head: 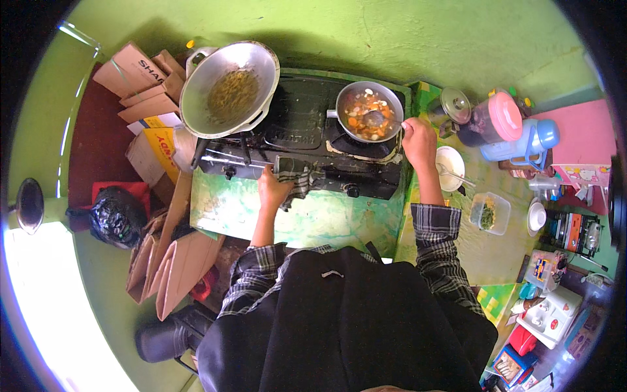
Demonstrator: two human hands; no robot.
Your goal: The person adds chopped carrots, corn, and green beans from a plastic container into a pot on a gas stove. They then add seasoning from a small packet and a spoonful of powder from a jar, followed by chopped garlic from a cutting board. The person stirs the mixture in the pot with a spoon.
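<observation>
My right hand (420,142) grips the handle of a ladle (374,118), whose bowl dips into a saucepan (340,122) on the right burner. Orange chunks and pale slices float in the broth (368,132). At the front edge of the black gas stove (303,110), my left hand (272,188) holds a dark checked cloth (298,185); its fingertips are partly hidden. A large metal wok (196,112) stands over the left burner, tilted in this view, with brownish oil or residue (234,93) in its bottom.
Right of the stove, a white bowl with a spoon (446,159) and a plastic container of chopped greens (490,214) stand on the table. Behind them are a lidded pot (454,104), a pink-lidded jug (497,117) and a blue thermos (524,139). Folded cardboard (166,269) crowds the left.
</observation>
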